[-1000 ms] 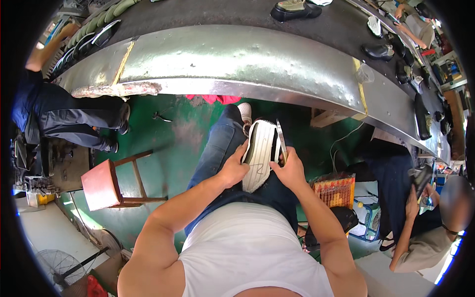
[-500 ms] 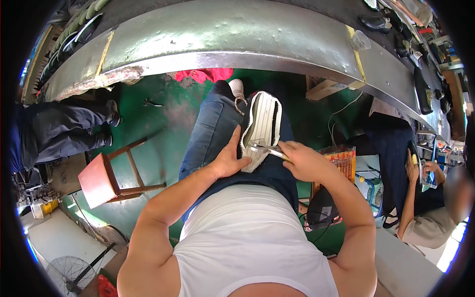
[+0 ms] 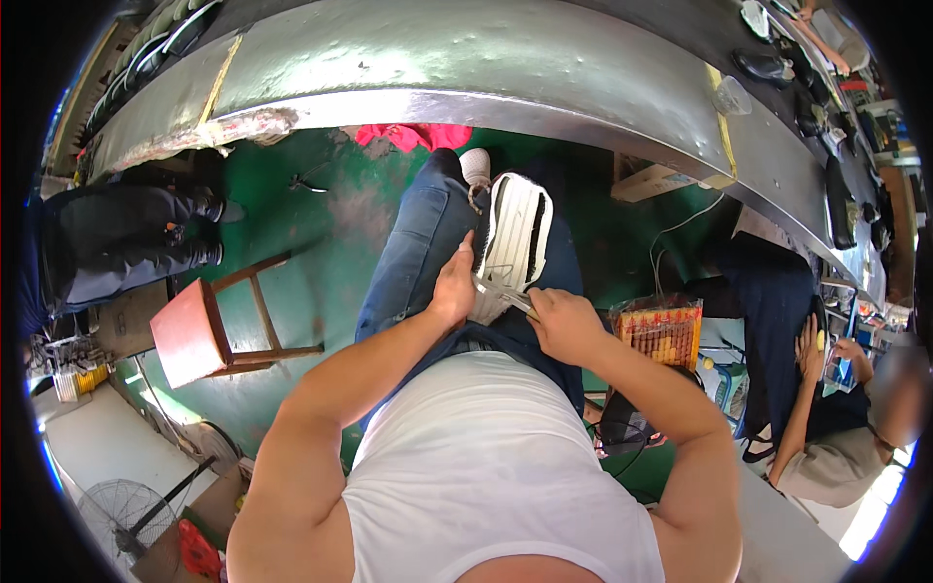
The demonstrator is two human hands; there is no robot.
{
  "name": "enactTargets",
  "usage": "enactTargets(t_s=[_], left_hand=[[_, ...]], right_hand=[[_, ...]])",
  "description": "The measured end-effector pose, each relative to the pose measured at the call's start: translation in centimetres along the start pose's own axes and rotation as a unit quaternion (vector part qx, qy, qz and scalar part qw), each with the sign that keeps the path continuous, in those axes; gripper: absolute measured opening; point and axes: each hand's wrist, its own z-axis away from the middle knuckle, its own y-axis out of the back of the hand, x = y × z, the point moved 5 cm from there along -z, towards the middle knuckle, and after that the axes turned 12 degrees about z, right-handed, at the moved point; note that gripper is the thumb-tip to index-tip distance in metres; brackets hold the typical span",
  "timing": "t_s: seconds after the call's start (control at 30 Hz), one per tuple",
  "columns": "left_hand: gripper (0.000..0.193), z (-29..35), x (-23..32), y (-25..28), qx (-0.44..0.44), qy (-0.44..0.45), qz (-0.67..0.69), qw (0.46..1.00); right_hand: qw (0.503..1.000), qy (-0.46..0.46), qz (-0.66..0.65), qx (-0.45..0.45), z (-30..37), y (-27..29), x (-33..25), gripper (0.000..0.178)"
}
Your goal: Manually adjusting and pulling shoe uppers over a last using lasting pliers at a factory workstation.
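A shoe on my lap [image 3: 518, 222] lies bottom up, its pale underside striped lengthwise and its edge dark. My left hand [image 3: 455, 284] grips the near left side of this shoe, thumb and fingers partly hidden against it. In my right hand [image 3: 564, 325] are metal pliers [image 3: 509, 294], fingers wrapped round the handles. The jaws reach left across the near part of the underside and end close to my left hand. Whether they pinch the edge is too small to tell.
A long metal-edged bench [image 3: 389, 107] runs across in front of me, with dark shoes [image 3: 841, 204] at its right. A red-seated stool [image 3: 190, 330] stands left. To the right are a bagged package [image 3: 659, 325] and a co-worker's arm [image 3: 799, 408]. A fan [image 3: 121, 520] is lower left.
My right hand and the pliers have shifted left and slightly toward me. My left hand has moved up along the shoe's side, its thumb no longer stretched out across the near end.
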Motion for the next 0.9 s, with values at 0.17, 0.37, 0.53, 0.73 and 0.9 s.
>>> enactTargets(t_s=[0.17, 0.37, 0.53, 0.73, 0.9], left_hand=[[0.054, 0.0, 0.4, 0.6, 0.017, -0.134, -0.184, 0.974], [0.052, 0.9, 2.4, -1.4, -0.056, -0.233, -0.264, 0.934], [0.057, 0.7, 3.2, -2.0, -0.100, -0.284, -0.357, 0.884], [0.059, 0.7, 5.3, -3.0, -0.151, -0.195, -0.435, 0.866], [0.058, 0.6, 6.5, -3.7, -0.165, -0.095, -0.471, 0.861]], right_hand=[[0.990, -0.042, -0.041, -0.124, 0.7, 1.7, 0.7, 0.030], [0.979, -0.016, 0.176, 0.099, -1.9, 4.8, 2.7, 0.050], [0.986, -0.097, 0.130, 0.039, -2.8, 2.6, 4.5, 0.027], [0.992, -0.123, -0.025, 0.015, -1.7, 1.1, 6.9, 0.018], [0.988, -0.078, -0.122, 0.047, -3.9, 4.8, 7.3, 0.025]])
